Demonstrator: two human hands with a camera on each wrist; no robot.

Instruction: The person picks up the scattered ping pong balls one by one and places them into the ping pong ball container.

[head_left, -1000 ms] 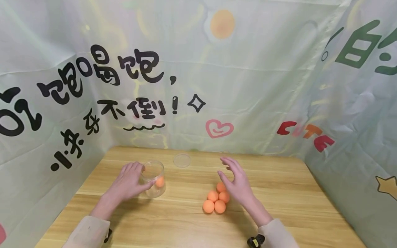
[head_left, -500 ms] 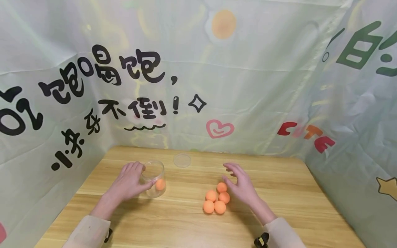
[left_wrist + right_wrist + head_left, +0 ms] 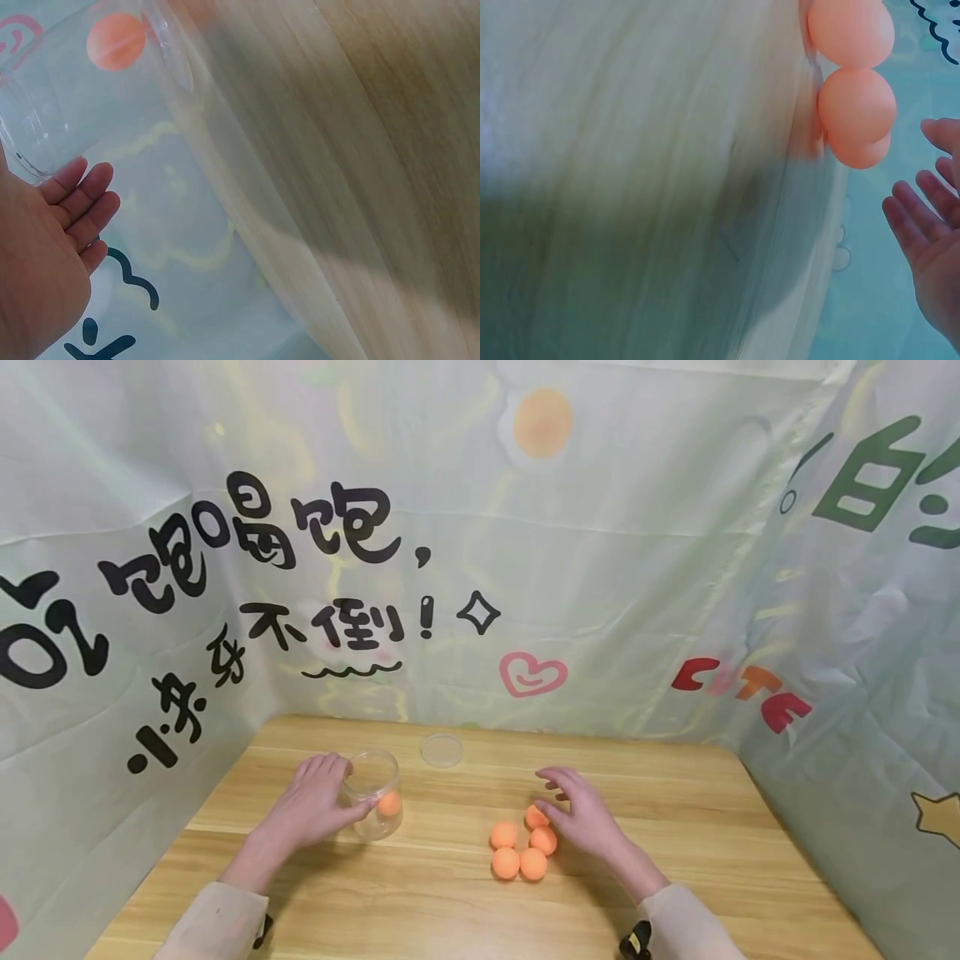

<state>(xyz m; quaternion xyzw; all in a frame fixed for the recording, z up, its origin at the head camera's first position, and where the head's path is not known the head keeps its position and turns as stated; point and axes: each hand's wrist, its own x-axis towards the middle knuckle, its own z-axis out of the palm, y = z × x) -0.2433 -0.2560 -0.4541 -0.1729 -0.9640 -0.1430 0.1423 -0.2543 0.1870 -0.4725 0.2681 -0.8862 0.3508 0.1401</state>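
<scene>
A clear plastic jar [image 3: 377, 822] stands upright with its top off and an orange ping-pong ball [image 3: 388, 802] inside. My left hand [image 3: 311, 797] holds the jar near its rim, thumb on the near side and fingers round the far side. In the left wrist view, the fingertips [image 3: 97, 176] lie against the jar wall [image 3: 67, 105]. Several loose orange ping-pong balls [image 3: 533, 864] form a small cluster on the table. Over the cluster's right side is my right hand [image 3: 588, 818], fingers relaxed and apart, its thumb overlapping the farthest ball [image 3: 536, 816] in the head view.
A round clear lid [image 3: 442, 750] lies flat behind the jar, towards the back of the wooden table [image 3: 420, 910]. Printed fabric [image 3: 615, 568] hangs along the back and both sides. A dark band [image 3: 636, 941] shows at the right sleeve cuff.
My right hand has come down and closer to the farthest ball. One ball in the cluster has rolled left, leaving a gap. The left hand and jar stay put.
</scene>
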